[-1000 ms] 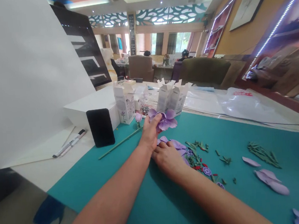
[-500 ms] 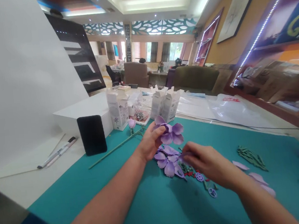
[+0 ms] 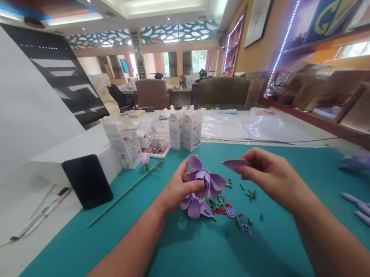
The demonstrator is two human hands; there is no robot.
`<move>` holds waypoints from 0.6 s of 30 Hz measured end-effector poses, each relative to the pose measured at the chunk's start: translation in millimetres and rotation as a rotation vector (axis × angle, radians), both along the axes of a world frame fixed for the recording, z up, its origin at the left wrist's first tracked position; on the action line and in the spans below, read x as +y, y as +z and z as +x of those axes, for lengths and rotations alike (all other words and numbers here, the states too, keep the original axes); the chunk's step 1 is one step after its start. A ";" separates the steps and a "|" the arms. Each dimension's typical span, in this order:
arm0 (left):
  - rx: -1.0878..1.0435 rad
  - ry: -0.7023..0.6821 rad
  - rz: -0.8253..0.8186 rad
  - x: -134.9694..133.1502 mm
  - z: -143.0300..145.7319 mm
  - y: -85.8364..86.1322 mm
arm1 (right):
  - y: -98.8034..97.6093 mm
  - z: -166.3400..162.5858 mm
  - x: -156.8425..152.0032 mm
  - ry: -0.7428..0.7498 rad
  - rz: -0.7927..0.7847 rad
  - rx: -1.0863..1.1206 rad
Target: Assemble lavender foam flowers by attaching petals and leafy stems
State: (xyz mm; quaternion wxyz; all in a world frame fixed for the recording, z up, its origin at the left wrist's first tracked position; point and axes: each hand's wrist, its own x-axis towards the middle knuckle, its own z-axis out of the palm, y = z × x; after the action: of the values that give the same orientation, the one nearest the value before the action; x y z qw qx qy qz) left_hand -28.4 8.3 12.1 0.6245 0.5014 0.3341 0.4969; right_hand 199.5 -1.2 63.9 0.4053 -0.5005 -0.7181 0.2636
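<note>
My left hand [image 3: 174,190] is closed round a purple flower head [image 3: 205,179] made of several petals, held just above the teal mat [image 3: 190,252]. My right hand [image 3: 268,174] pinches a single purple petal [image 3: 234,164] a little to the right of the flower, not touching it. Below the flower, loose purple petals [image 3: 194,204] lie on the mat with small green, red and purple parts [image 3: 234,212]. A green stem with a small purple bud [image 3: 133,181] lies to the left.
White cartons [image 3: 184,127] and a bag of parts stand at the mat's far edge. A black phone [image 3: 87,180] leans on a white box at left, near pens [image 3: 41,213]. More purple petals [image 3: 366,214] lie at right. People sit at desks far behind.
My right hand has lifted off the petal pile with one petal and risen beside the flower. My left hand has drawn the flower nearer. The view has shifted right.
</note>
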 end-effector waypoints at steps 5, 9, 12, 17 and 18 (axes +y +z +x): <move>0.121 0.032 0.020 -2.6 2.3 0.0 | 0.5 -6.1 -4.6 -0.062 0.182 -0.074; 0.126 0.030 0.011 -2.7 4.8 0.0 | 0.7 -9.8 -8.8 -0.073 0.220 -0.102; 0.110 0.008 -0.015 -1.5 6.9 -1.0 | 1.6 -11.5 -10.0 -0.097 0.189 -0.091; 0.079 -0.031 -0.053 1.1 8.4 -4.7 | 2.1 -11.1 -8.6 -0.098 0.156 -0.118; 0.075 -0.031 -0.063 1.2 8.5 -5.0 | 1.7 -10.8 -7.9 -0.100 0.145 -0.116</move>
State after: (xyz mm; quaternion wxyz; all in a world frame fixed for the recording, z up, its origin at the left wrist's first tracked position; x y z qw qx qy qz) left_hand -19.9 9.5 7.1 0.6349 0.5047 0.3649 0.4572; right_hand 188.8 -9.2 65.6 0.4106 -0.5195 -0.7318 0.1610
